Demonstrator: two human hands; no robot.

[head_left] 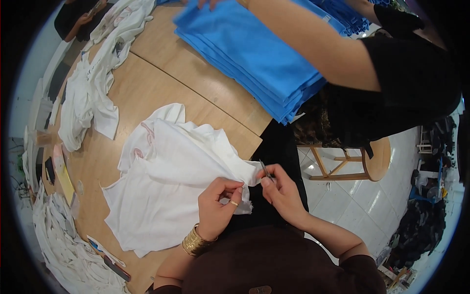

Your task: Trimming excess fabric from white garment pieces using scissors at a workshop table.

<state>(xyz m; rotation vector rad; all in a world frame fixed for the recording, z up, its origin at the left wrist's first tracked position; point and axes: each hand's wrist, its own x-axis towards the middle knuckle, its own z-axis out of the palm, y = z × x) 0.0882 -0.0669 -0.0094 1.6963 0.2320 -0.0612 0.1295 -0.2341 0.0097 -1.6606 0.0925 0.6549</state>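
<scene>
A white cloth garment (pixel 171 181) with faint pink marks near its far left part lies spread and wrinkled on the wooden table (pixel 161 93), its right end hanging past the table edge. At that end my left hand (pixel 219 203), wearing a gold ring and a gold bracelet (pixel 197 241), pinches the garment's edge between thumb and fingertips. Just right of it, my right hand (pixel 281 192) is closed around a slim pointed metal tool (pixel 266 169), tip up and away from me. The tool's lower part is hidden in the fingers, so its exact kind is unclear.
A stack of folded blue cloth (pixel 245 54) lies at the far side, under a co-worker's arm (pixel 318 46). White garments are heaped at far left (pixel 90 98) and near left (pixel 68 240), beside a dark-handled tool (pixel 116 268). A wooden stool (pixel 376 159) stands right.
</scene>
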